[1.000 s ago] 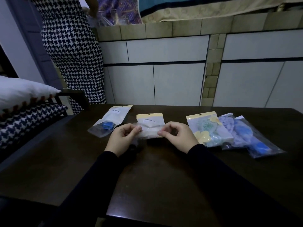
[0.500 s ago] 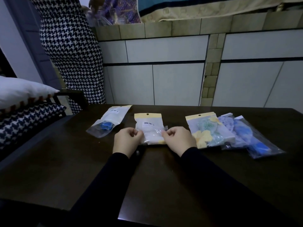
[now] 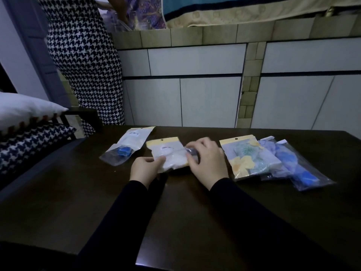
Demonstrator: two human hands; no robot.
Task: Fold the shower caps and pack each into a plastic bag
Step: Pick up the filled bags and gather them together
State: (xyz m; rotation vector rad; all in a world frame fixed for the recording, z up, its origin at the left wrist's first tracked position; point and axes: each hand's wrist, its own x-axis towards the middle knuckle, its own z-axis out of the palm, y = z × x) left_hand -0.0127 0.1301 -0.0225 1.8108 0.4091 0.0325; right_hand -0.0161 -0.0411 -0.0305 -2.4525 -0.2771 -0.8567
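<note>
Two hands meet over one plastic bag [image 3: 169,155] lying on the dark table [image 3: 195,222], at about 12 o'clock from the person's sleeves. The bag has a yellow header strip and a white shower cap [image 3: 175,163] folded inside. The left hand [image 3: 145,169] grasps the bag's near left corner, thumb on top and fingers curled under. The right hand [image 3: 207,163] covers the bag's right edge with its fingers bent down onto the plastic; motion blur hides whether they pinch it or only press, so I cannot tell.

At 10 o'clock from that bag lies another bag [image 3: 128,146], apart from it, with a blue cap bunched at its lower end. At 3 o'clock a floral-print bag [image 3: 248,157] lies just beside the right hand, and it overlaps a pale purple bag [image 3: 273,159] and a blue-filled bag [image 3: 304,169] further right.

At 11 o'clock, beyond the table, a person in a houndstooth garment [image 3: 82,61] stands by a tiled counter [image 3: 195,36]. Cushions [image 3: 25,122] rest on a chair at 9 o'clock.
</note>
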